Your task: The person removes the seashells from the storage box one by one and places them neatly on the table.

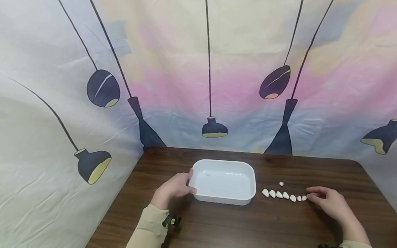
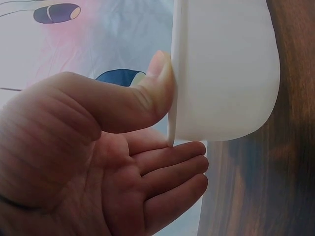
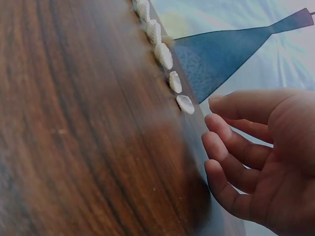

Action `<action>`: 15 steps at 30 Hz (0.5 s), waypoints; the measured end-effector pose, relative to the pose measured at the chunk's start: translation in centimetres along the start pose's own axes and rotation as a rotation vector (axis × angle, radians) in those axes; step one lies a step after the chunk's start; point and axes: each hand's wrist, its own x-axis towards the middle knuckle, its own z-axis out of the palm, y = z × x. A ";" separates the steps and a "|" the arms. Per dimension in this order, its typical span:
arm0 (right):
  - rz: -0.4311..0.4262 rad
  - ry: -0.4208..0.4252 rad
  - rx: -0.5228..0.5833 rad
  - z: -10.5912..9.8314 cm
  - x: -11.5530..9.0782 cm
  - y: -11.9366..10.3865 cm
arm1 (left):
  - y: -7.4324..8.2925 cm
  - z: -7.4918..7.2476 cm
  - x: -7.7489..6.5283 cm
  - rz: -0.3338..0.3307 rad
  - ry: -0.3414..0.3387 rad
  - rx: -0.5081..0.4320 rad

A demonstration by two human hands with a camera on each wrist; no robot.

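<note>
At the left end of the white rectangular tray (image 1: pixel 222 199), my left hand (image 1: pixel 175 185) grips the corner. The thumb lies on the near rim and the fingers reach along the outer end wall; the left wrist view shows the rim against the thumb and index finger. To the tray's right, several small white seashells (image 1: pixel 279 194) lie in a row on the table. My right hand (image 1: pixel 329 202) is by the row's right end, with its fingers loosely bent. In the right wrist view, the fingertips stand just apart from the end shell (image 3: pixel 185 104), and nothing shows between them.
One small pinkish shell (image 1: pixel 281 183) lies behind the row. Inside the tray, near its left end, is a tiny pale mark or bit. The dark wooden table (image 1: pixel 239 234) meets a cloth backdrop (image 1: pixel 175 61) printed with hanging lamps.
</note>
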 end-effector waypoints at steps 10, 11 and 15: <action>-0.016 0.022 0.004 0.2 -0.1 -0.2 | 0.1 -0.1 -0.2 0.000 -0.005 0.000; -0.014 0.022 0.004 0.2 0.0 -0.3 | 0.0 -0.1 -0.2 0.003 -0.006 0.003; -0.015 0.019 0.019 0.4 0.4 -0.8 | 0.1 -0.2 -0.1 0.004 -0.009 0.009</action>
